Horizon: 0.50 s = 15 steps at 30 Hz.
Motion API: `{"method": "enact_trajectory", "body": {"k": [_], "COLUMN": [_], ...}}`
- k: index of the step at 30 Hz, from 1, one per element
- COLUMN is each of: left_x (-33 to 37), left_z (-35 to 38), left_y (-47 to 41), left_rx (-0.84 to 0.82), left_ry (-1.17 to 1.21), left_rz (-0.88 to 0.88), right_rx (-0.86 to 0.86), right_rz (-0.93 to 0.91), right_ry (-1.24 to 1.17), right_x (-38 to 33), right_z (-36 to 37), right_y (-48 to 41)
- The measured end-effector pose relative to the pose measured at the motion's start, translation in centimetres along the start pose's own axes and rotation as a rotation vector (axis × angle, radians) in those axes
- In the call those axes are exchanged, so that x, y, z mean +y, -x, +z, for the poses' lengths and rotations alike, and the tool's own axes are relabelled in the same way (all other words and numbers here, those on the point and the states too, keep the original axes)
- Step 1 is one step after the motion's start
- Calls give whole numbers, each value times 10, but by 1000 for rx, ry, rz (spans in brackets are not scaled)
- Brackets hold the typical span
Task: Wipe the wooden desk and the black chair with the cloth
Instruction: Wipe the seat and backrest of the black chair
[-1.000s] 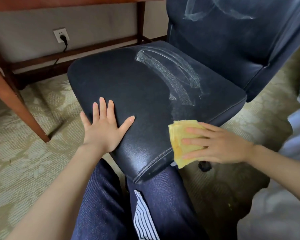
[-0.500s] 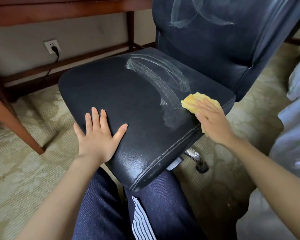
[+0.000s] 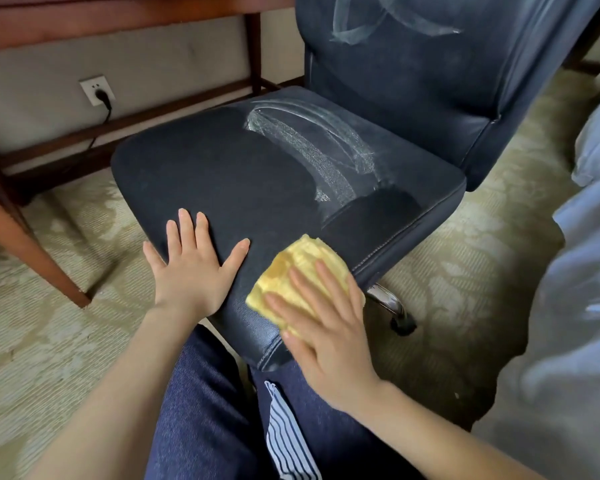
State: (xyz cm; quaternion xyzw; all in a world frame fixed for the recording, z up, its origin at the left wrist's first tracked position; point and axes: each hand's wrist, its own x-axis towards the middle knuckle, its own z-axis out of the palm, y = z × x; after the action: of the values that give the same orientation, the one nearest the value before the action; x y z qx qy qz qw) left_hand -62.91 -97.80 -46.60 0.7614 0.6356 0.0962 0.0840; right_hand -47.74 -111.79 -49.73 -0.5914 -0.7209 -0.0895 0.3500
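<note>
**Editor:** What does the frame show, left to right?

**Operator:** On my remote feed, the wooden surface (image 3: 118, 15) stands far left. Its leg (image 3: 32, 244) is planted on the carpet, with a plugged wall socket (image 3: 97, 90) behind. My left hand (image 3: 191, 268) lies spread flat on the seat of the black chair (image 3: 239, 174), apparently steadying it. Just beside it, the yellow cloth (image 3: 302, 261) sits on the seat's front corner, pressed under the flat, spread fingers of my right hand (image 3: 326, 327).

**Editor:** What could go wrong?

**Operator:** I judge 2 risks. The chair rides on a caster (image 3: 404, 325), so a hard push could swing it if the left hand eases off. White streaks (image 3: 312, 147) also cross the seat and the backrest (image 3: 430, 81), and a cloth bunched this small may smear or miss them. At right, pale bedding (image 3: 586, 271) crowds the chair's side. My knees (image 3: 194, 410) sit under its front edge.
</note>
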Motion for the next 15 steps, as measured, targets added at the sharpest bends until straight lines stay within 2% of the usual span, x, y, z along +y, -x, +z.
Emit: {"method": "enact_trajectory", "body": {"k": [4, 7, 11, 15], "left_x": [-2, -2, -3, -4], "left_z": [-1, 0, 1, 1], "left_y": [-1, -1, -2, -3], "left_rx": [-3, -3, 10, 12], "left_ry": [16, 29, 44, 47], "left_rz": [0, -3, -2, -4], "right_rx": [-33, 22, 47, 2], "right_rz": [-379, -543, -520, -313], "right_ry": [167, 243, 207, 182], "right_x": [18, 45, 72, 94], "right_z": [8, 3, -8, -27], "right_y": [24, 20, 7, -3]}}
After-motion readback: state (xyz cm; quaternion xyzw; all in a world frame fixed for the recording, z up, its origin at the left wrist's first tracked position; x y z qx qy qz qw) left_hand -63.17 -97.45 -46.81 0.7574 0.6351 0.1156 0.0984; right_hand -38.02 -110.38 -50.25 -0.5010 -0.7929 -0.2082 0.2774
